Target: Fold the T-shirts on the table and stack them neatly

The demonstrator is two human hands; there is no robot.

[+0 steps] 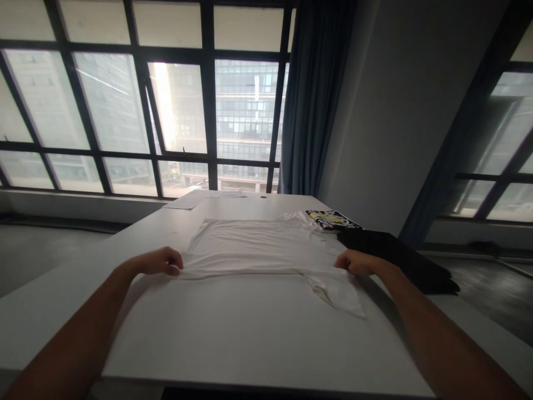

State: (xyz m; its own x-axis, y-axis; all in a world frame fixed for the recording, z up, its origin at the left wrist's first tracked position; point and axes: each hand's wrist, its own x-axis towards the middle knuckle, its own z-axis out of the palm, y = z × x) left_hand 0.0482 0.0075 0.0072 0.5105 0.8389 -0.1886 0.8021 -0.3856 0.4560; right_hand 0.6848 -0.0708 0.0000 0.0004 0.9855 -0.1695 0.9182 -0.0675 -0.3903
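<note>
A white T-shirt (pixel 250 244) lies spread sideways across the white table (pixel 250 333). Its near edge is pulled straight between my two hands. At the left end my left hand (pixel 162 261) pinches the near corner of the fabric, fingers closed. My right hand (pixel 353 262) grips the shirt near its right end, close to the shoulder, fingers closed too. Below the right hand a sleeve hangs out toward me and lies flat on the tabletop. Wrinkles run lengthwise through the cloth. The neck end, at the far right, is bunched.
Beyond the shirt's right end lies a folded black, white and yellow patterned cloth (pixel 333 220). Black folded fabric (pixel 395 258) rests along the table's right edge. Papers (pixel 187 200) lie at the far left. Behind the table are windows and a blue curtain (pixel 310 100).
</note>
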